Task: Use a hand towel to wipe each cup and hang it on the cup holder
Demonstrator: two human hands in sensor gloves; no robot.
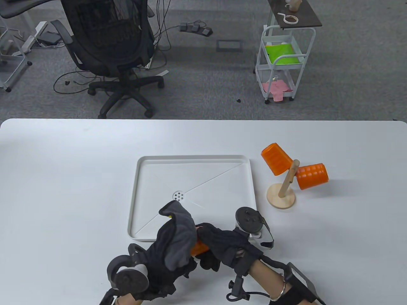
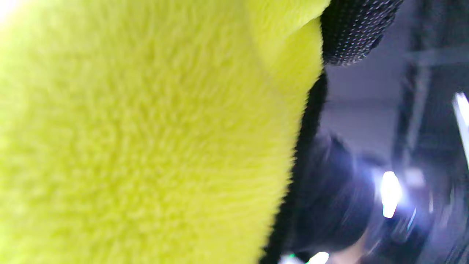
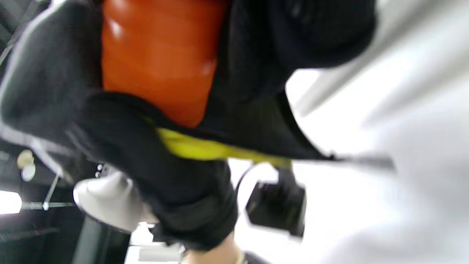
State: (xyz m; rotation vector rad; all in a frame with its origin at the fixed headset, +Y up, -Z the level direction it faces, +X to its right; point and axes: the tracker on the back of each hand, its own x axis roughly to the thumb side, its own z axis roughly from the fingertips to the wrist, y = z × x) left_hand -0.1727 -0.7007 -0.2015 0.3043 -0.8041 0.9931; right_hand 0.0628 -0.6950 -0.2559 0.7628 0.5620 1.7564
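Near the table's front edge my right hand [image 1: 219, 240] grips an orange cup [image 1: 198, 247], which shows large and blurred in the right wrist view [image 3: 157, 62]. My left hand [image 1: 165, 257] holds a hand towel [image 1: 179, 236], grey on one side and yellow on the other, and presses it against the cup. The towel's yellow pile [image 2: 146, 139] fills the left wrist view. To the right, a wooden cup holder [image 1: 284, 190] carries two more orange cups, one on the left peg [image 1: 276, 159] and one on the right peg [image 1: 311, 176].
A white square tray [image 1: 197, 160] with a drain hole lies in the middle of the table, just behind my hands. Beyond the far edge stand an office chair [image 1: 111, 47] and a white cart [image 1: 283, 63].
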